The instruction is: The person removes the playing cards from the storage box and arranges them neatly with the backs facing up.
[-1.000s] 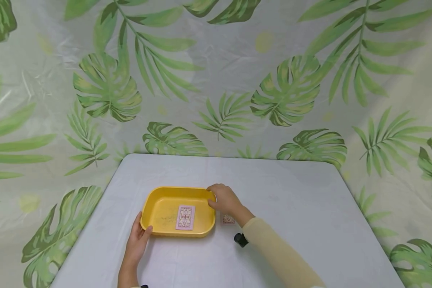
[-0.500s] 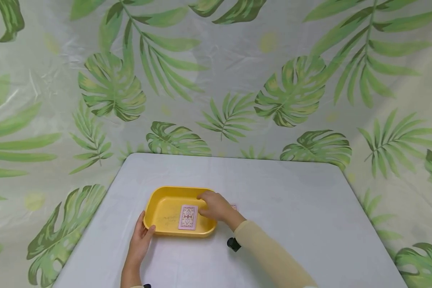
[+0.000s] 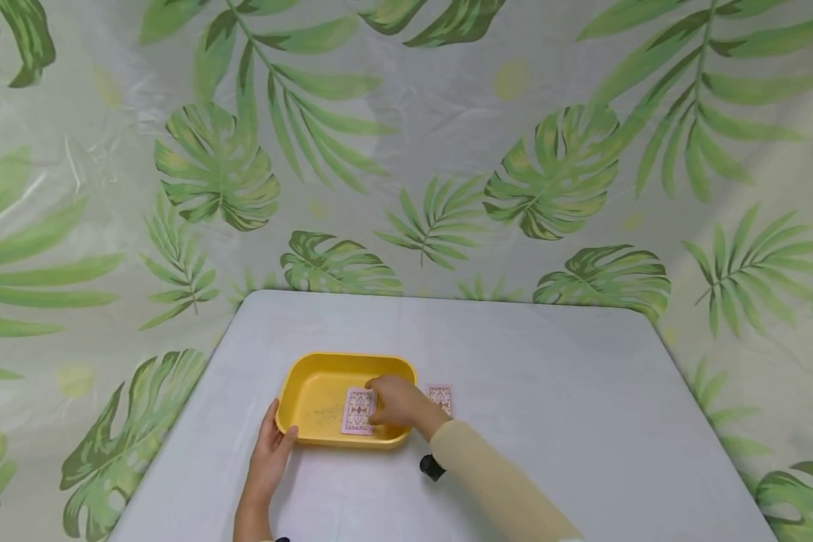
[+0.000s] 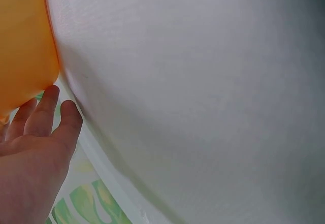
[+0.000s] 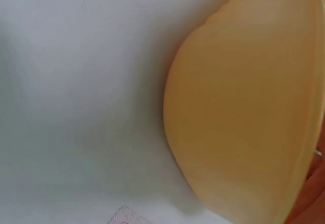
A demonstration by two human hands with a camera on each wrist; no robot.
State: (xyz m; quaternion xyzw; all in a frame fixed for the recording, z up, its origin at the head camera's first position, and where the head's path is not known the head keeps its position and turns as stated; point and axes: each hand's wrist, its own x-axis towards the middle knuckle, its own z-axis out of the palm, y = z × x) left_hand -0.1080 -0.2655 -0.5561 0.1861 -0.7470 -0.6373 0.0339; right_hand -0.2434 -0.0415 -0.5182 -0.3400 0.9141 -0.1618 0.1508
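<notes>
A yellow tray [image 3: 312,433] sits on the white table, and a playing card [image 3: 357,412] with a patterned pink back lies inside it, right of centre. At the tray's near left corner my left hand [image 3: 269,455] rests against the outer wall, thumb in front and fingers along the side. My left fingers [image 4: 48,104] reach up to the tray's edge in the left wrist view. Over the tray's right side my right hand [image 3: 398,403] arches, thumb and forefinger apart at the card's right edge. In the right wrist view the tray's wall [image 5: 233,107] hides most of that hand.
A second playing card [image 3: 440,399] lies on the table just right of the tray, partly behind my right wrist. A dark wrist camera [image 3: 432,467] sits beside my right sleeve [image 3: 497,474]. The white table [image 3: 549,391] meets a leaf-patterned backdrop [image 3: 440,150].
My right hand has moved from the tray's right rim inward and down to the card inside, uncovering more of the second card. My left hand stays at the corner. The view shifts slightly.
</notes>
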